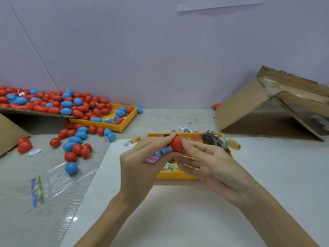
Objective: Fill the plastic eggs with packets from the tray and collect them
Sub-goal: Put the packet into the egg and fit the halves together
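Observation:
A red plastic egg (176,143) is held above the yellow packet tray (175,175) in the middle of the table. My left hand (142,161) pinches the egg from the left with thumb and fingers. From the right, the fingertips of my right hand (208,161) grip the same egg. Several small colourful packets (166,150) lie in the tray under my hands, partly hidden. A second yellow tray (124,126) at the back left holds red and blue eggs.
A big heap of red and blue eggs (53,104) spills from a cardboard flap at the left onto the table. A clear plastic bag (71,177) lies at front left. A tipped cardboard box (267,111) stands at the right. Loose packets (233,144) lie beside the tray.

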Demonstrator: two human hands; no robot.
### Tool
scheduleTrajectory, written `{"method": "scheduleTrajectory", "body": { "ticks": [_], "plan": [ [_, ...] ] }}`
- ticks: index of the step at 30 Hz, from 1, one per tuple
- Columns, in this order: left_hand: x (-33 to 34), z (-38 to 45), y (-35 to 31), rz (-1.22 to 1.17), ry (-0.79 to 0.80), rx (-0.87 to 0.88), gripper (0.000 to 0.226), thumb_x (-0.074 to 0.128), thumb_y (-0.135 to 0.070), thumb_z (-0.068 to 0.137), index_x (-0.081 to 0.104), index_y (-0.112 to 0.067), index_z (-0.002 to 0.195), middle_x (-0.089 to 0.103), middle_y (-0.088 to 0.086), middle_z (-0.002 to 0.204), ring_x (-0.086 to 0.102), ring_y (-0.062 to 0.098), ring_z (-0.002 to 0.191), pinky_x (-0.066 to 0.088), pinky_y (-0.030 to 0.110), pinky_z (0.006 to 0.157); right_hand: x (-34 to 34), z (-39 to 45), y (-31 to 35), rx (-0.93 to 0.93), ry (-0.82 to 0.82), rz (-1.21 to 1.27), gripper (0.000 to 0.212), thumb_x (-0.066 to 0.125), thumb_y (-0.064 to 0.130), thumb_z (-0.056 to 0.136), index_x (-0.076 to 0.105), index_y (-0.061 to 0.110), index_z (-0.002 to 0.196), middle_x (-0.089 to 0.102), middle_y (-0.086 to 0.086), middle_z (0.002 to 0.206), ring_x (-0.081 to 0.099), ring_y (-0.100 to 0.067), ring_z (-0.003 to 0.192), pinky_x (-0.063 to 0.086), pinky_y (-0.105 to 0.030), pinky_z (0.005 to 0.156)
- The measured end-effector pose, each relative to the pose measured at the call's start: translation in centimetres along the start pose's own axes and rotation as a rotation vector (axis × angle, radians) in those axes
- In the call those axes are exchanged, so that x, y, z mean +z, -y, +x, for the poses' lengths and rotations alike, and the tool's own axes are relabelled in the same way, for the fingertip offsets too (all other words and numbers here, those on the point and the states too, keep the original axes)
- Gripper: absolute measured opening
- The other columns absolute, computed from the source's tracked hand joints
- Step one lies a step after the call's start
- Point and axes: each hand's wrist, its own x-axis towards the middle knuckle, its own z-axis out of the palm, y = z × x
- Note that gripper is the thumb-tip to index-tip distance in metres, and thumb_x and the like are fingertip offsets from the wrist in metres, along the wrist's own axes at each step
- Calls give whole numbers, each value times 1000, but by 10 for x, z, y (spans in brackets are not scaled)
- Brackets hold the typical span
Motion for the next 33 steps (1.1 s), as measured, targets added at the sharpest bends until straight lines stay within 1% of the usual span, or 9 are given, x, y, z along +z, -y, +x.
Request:
{"method": "scheduleTrajectory", "body": {
  "ticks": [3, 7, 11, 16, 21, 25, 28, 31, 33],
  "plan": [
    [0, -2, 2, 30, -4, 25, 38, 83, -22, 81, 76, -6, 115, 77, 1, 107, 73, 16, 98, 57, 23, 90, -3, 0, -1, 39, -8, -10, 31, 73, 25, 89, 77, 8, 114, 76, -13, 112, 72, -20, 101, 59, -27, 83],
    [3, -5, 2, 69, -13, 58, 36, 81, -16, 80, 76, -4, 113, 75, 1, 107, 70, 10, 98, 53, 14, 93, -3, 2, -3, 119, -16, 61, 34, 78, 28, 84, 79, 8, 111, 75, -9, 103, 71, -17, 94, 59, -27, 80],
    [4, -6, 3, 58, -15, 93, 33, 78, -12, 82, 74, -5, 114, 75, 0, 109, 71, 8, 100, 56, 19, 92, -3, 2, -3, 126, -2, 70, 37, 78, 30, 83, 79, 8, 113, 75, -8, 104, 71, -17, 94, 58, -24, 78],
    [7, -11, 5, 60, 2, 149, 27, 77, 1, 84, 77, -1, 111, 75, 1, 111, 73, 14, 103, 58, 24, 92, 1, 2, -5, 107, -26, 88, 41, 79, 31, 81, 78, 6, 114, 75, -12, 109, 72, -18, 97, 59, -23, 75],
    [8, -5, 2, 58, -11, 138, 30, 82, -8, 84, 77, -5, 114, 75, -4, 112, 71, 13, 105, 57, 24, 91, 1, 2, -5, 43, -57, 10, 39, 77, 34, 84, 79, 5, 110, 76, -11, 107, 72, -15, 96, 57, -20, 73],
    [3, -1, 2, -102, 183, 9, 58, 84, -20, 84, 64, -7, 136, 70, -3, 130, 67, 16, 117, 53, 27, 100, 1, 0, -8, -55, -79, -162, 34, 75, 37, 85, 81, 11, 105, 78, -9, 108, 72, -10, 98, 56, -20, 82],
    [3, 0, 3, -153, 213, -25, 41, 81, -16, 85, 71, -16, 125, 72, -7, 121, 68, 13, 115, 54, 26, 97, 2, 0, -8, -23, -15, -164, 33, 67, 41, 93, 81, 12, 101, 77, -5, 101, 71, -15, 96, 57, -25, 84],
    [1, 0, 7, -311, 201, -204, 36, 82, -16, 86, 73, -17, 120, 74, -4, 116, 71, 23, 110, 57, 29, 92, 1, 1, -5, 63, 7, 38, 35, 60, 36, 100, 79, 7, 98, 74, -14, 102, 72, -26, 97, 60, -32, 85],
    [1, -1, 8, -377, 202, -252, 36, 83, -15, 85, 73, -18, 120, 74, 0, 116, 72, 26, 108, 58, 29, 91, 0, 0, -3, 104, 28, 93, 32, 62, 31, 99, 79, 5, 101, 74, -17, 106, 72, -28, 97, 60, -34, 88]
  ]
}}
